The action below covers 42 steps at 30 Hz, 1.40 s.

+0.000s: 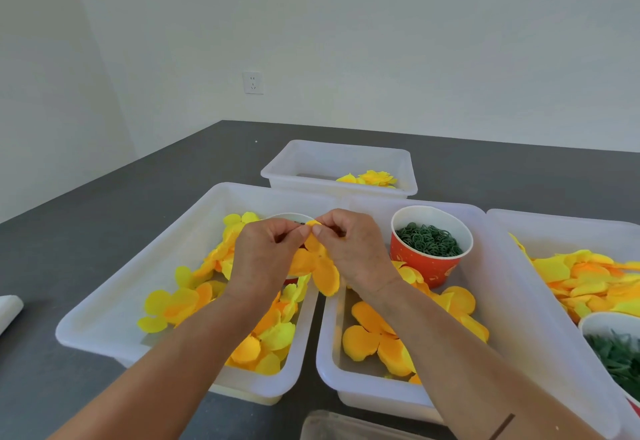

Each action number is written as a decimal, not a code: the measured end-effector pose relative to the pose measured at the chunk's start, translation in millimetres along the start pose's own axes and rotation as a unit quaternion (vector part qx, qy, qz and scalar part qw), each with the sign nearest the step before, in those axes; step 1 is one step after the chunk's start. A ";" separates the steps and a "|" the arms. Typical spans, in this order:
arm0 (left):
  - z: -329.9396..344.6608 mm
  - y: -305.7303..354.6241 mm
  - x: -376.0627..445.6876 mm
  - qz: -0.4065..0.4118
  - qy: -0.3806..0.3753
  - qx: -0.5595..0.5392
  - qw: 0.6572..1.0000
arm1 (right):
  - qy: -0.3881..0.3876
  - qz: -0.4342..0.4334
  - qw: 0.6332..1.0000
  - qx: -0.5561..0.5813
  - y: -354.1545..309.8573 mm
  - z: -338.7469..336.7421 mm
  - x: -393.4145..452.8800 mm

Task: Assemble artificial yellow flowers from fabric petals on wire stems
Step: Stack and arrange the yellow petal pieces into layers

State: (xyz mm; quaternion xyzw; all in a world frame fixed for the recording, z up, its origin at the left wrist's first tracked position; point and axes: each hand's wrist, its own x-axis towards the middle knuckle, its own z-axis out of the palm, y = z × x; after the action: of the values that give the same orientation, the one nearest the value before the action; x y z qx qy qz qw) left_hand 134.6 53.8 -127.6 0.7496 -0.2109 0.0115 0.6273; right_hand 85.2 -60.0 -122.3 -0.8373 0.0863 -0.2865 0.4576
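Both forearms reach forward over two white plastic bins, and the hands meet above the gap between them. The left hand (264, 252) and right hand (353, 245) are held knuckles-up with fingers curled, thumb and forefinger tips nearly touching each other as both pinch the top edge of an orange-yellow fabric petal piece (317, 266), which hangs down between the wrists. Loose yellow petals (173, 304) lie in the left bin (104, 322); more fill the middle bin (498, 287), beside a red paper cup of green rings (429, 242). A finished yellow flower (375, 177) sits in the far bin (332, 159).
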 end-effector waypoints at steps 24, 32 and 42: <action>2.5 2.7 1.3 -0.035 -0.040 -0.039 0.998 | 0.043 0.055 0.989 0.129 1.0 -0.4 0.3; 0.8 -0.7 0.3 0.051 0.050 0.098 0.993 | 0.014 0.088 0.990 0.106 -3.7 3.6 1.3; -10.9 8.9 3.1 -0.166 -0.097 -0.210 0.959 | -0.039 0.113 0.967 0.225 -4.5 -7.5 -1.1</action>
State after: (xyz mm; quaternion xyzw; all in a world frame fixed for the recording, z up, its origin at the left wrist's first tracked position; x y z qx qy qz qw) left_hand 137.2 62.1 -116.0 0.6229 -0.1415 -0.2102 0.7402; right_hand 79.5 -62.4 -115.9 -0.7083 0.0956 -0.2119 0.6665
